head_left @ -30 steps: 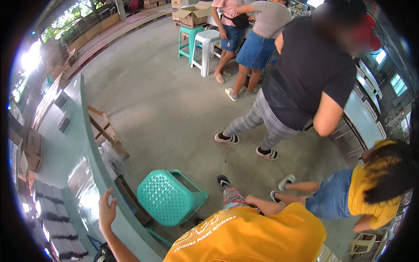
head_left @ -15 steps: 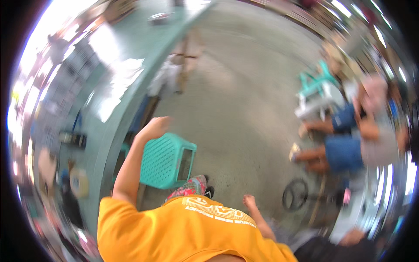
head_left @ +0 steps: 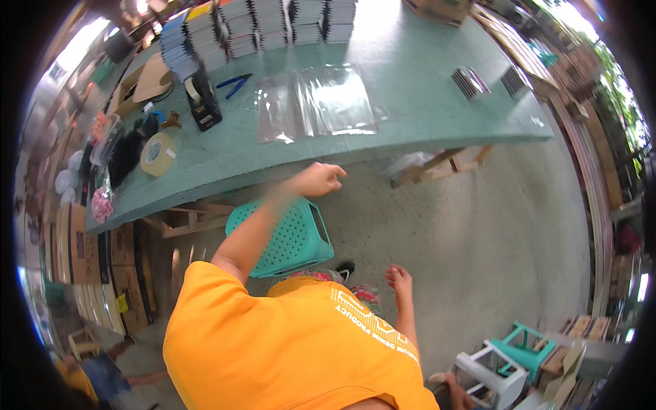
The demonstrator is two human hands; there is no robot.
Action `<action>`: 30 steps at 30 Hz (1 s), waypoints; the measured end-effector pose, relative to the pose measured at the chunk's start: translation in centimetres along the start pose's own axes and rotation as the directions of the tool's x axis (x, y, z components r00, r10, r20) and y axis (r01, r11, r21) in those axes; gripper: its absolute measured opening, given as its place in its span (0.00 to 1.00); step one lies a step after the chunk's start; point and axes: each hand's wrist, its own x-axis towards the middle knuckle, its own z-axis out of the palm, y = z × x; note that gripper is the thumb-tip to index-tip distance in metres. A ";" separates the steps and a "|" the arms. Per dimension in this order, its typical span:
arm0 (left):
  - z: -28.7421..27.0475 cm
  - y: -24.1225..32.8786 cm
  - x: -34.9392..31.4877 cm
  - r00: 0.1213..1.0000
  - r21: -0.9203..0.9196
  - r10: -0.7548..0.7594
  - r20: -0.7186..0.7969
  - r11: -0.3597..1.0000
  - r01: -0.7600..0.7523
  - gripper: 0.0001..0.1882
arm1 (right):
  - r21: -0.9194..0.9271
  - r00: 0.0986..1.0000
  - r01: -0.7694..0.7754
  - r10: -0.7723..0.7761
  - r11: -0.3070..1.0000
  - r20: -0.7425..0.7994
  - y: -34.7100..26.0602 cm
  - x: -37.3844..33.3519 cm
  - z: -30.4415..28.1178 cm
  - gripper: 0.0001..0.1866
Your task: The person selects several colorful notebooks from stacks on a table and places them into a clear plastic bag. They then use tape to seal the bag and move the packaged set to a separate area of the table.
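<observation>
Hovering at mid-frame, the left hand (head_left: 318, 179) appears empty, fingers loosely bent, just off the front edge of the desk (head_left: 424, 130); the right hand (head_left: 400, 279), right of centre, hangs well apart from it above the grey concrete floor (head_left: 444, 225), fingers half-curled, nothing visible in it. Just below and left of the left hand: teal stool (head_left: 283, 239), moulded plastic, seat pierced with round holes, set close to the desk, presumably for sitting there. Upper centre: clear plastic sheets (head_left: 338, 102), glossy, wrinkled, laid flat near the front edge, probably for easy reach. To their left, blue pliers or snips (head_left: 237, 85), and a black tape dispenser (head_left: 203, 102) on its base, likely for one-handed pulling. Farther left, a wide cream tape roll (head_left: 158, 154). Top of frame: booklets (head_left: 239, 27) in ridged columns, perhaps piled to save space. Upper right: two small stacks (head_left: 470, 83), contents unclear.
</observation>
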 end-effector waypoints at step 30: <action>-9.5 -0.1 -1.1 0.388 -0.191 -0.534 -0.751 0.738 0.647 0.16 | -0.094 0.308 0.950 -0.846 0.297 0.436 -38.4 28.9 12.9 0.09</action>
